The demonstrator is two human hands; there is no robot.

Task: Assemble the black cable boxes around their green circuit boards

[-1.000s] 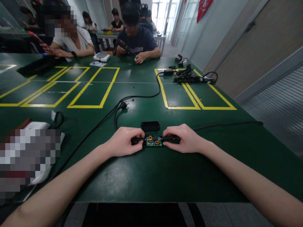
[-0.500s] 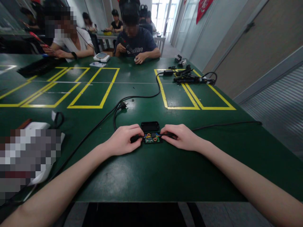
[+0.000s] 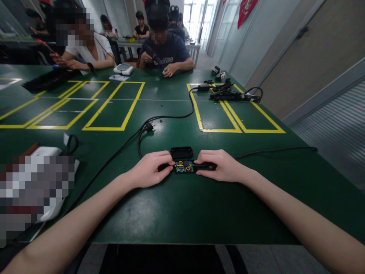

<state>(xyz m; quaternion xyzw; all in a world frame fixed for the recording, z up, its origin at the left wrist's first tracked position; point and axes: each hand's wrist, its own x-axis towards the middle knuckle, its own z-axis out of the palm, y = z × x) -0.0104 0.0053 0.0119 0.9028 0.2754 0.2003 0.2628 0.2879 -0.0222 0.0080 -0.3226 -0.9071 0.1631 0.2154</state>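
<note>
Head view: circuit board (image 3: 183, 169) sits just below frame centre; left hand (image 3: 149, 169) pinches the left cable (image 3: 163, 167), right hand (image 3: 224, 166) narrowly straddles the right cable (image 3: 205, 165), hold unclear. Uneven pulling could lift the board or strain its wires (image 3: 180, 165).

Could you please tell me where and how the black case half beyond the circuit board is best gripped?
Grip the black case half by its short ends, probably from above: it lies flat, longer sideways, and the circuit board sits close along its near long side, leaving little finger room.
</note>
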